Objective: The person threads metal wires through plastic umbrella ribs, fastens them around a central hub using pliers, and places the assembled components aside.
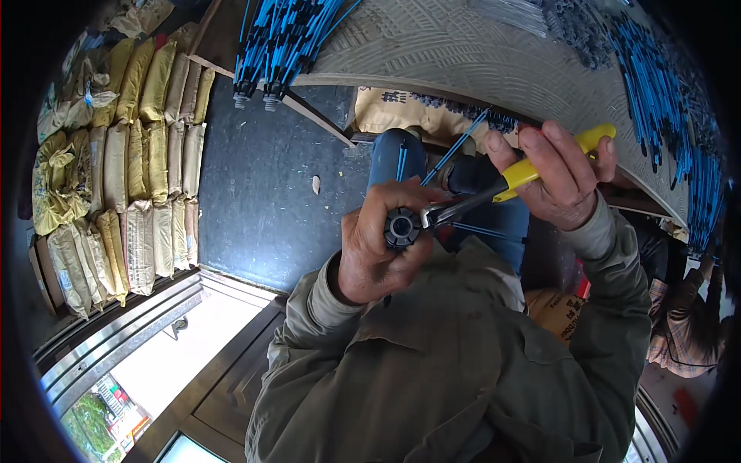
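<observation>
My left hand [372, 258] is closed around a black round hub [393, 234], its ringed end facing up with a hole in the middle. Thin blue rods [463, 143] fan out from behind this hand, seemingly from the same piece. A pair of pliers [519, 174] with yellow handles is gripped in my right hand [562, 181], fingers wrapped over the handles. Its metal jaws meet the hub's right side, close to my left fingers. How far the jaws have closed, and on what, is hard to make out.
A grey patterned table [432, 46] curves ahead, with bundles of blue rods [282, 38] at its left end and more blue rods [652, 85] at right. Stacked yellow and tan sacks [139, 154] line the left. A co-worker's plaid sleeve [687, 332] shows at right.
</observation>
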Demonstrator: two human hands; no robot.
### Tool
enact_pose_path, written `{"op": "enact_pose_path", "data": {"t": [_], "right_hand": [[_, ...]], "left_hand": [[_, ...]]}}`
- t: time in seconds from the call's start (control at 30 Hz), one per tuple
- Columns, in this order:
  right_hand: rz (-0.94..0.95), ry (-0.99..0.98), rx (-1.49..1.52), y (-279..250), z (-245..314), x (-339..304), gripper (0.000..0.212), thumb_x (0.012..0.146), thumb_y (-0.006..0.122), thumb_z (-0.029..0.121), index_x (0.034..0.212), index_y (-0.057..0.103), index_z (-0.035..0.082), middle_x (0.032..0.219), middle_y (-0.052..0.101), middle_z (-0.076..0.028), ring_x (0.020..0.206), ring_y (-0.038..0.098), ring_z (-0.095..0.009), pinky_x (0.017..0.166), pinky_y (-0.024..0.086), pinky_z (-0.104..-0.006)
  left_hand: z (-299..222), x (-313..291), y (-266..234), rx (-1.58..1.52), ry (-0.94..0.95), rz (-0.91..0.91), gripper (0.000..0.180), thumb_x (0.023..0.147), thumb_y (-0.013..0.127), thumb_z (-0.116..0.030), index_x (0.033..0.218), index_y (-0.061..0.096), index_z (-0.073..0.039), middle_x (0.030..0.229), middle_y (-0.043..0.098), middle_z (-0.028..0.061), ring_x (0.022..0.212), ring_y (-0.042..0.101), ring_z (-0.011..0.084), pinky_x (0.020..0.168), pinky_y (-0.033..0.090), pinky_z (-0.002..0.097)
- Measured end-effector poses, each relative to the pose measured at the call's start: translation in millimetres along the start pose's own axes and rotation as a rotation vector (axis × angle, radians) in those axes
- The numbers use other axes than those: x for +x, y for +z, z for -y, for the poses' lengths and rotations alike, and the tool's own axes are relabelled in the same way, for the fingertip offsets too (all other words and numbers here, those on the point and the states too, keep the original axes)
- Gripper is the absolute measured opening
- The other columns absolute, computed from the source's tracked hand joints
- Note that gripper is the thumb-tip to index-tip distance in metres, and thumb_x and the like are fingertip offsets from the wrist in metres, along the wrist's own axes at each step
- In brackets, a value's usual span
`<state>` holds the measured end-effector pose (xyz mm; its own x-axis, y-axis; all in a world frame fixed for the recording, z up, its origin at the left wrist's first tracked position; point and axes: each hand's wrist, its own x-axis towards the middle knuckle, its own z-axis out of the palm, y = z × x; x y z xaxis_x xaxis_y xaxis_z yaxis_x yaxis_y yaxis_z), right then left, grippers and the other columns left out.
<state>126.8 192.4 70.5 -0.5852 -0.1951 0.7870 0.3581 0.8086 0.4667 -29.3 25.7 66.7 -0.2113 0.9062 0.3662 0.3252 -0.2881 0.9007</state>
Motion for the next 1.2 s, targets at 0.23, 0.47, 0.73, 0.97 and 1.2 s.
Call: {"op": "enact_pose_path", "data": {"t": [0.23, 0.47, 0.73, 0.97, 1.2], "right_hand": [[0.085, 0.114, 0.042, 3, 22, -8, 0.029, 0.07, 0.077, 0.019, 0.091, 0.06, 0.008, 0.104, 0.051, -0.002, 0.093, 0.051, -0.015, 0.092, 0.035, -0.0383], [0.427, 0.341, 0.578, -19, 9, 9, 0.025, 0.072, 0.074, 0.017, 0.085, 0.056, 0.003, 0.086, 0.058, -0.011, 0.073, 0.057, -0.022, 0.064, 0.047, -0.0371], [1.509, 0.305, 1.85, -28, -52, 17, 0.034, 0.078, 0.07, 0.029, 0.09, 0.056, 0.0, 0.092, 0.059, -0.012, 0.06, 0.059, -0.023, 0.058, 0.047, -0.0295], [1.477, 0.72, 1.872, -55, -32, 27, 0.04, 0.082, 0.065, 0.03, 0.103, 0.051, -0.001, 0.088, 0.061, -0.012, 0.066, 0.063, -0.021, 0.06, 0.049, -0.0289], [1.134, 0.42, 1.581, -76, -26, 3, 0.054, 0.086, 0.059, 0.03, 0.126, 0.04, 0.0, 0.098, 0.059, -0.016, 0.061, 0.06, -0.02, 0.054, 0.048, -0.028]], "left_hand": [[4, -4, -3, 0.012, -0.048, -0.075, 0.027, 0.072, 0.052, 0.01, 0.093, 0.041, -0.001, 0.094, 0.063, 0.017, 0.092, 0.063, 0.0232, 0.083, 0.047, 0.0328], [6, -10, -8, 0.005, -0.046, -0.067, 0.037, 0.07, 0.055, 0.01, 0.103, 0.042, 0.0, 0.093, 0.062, 0.015, 0.089, 0.063, 0.0219, 0.08, 0.048, 0.0311], [4, 1, -19, -0.095, -0.015, 0.219, 0.054, 0.062, 0.08, -0.007, 0.109, 0.055, 0.003, 0.09, 0.063, 0.011, 0.079, 0.061, 0.0197, 0.072, 0.047, 0.0288], [15, -1, -16, -0.191, 0.085, 0.201, 0.06, 0.05, 0.084, -0.031, 0.1, 0.064, -0.004, 0.088, 0.065, 0.006, 0.07, 0.057, 0.0157, 0.067, 0.043, 0.0283], [13, 7, -23, -0.192, 0.015, 0.295, 0.064, 0.045, 0.083, -0.041, 0.089, 0.065, 0.002, 0.078, 0.064, 0.0086, 0.069, 0.057, 0.0198, 0.062, 0.043, 0.0316]]}}
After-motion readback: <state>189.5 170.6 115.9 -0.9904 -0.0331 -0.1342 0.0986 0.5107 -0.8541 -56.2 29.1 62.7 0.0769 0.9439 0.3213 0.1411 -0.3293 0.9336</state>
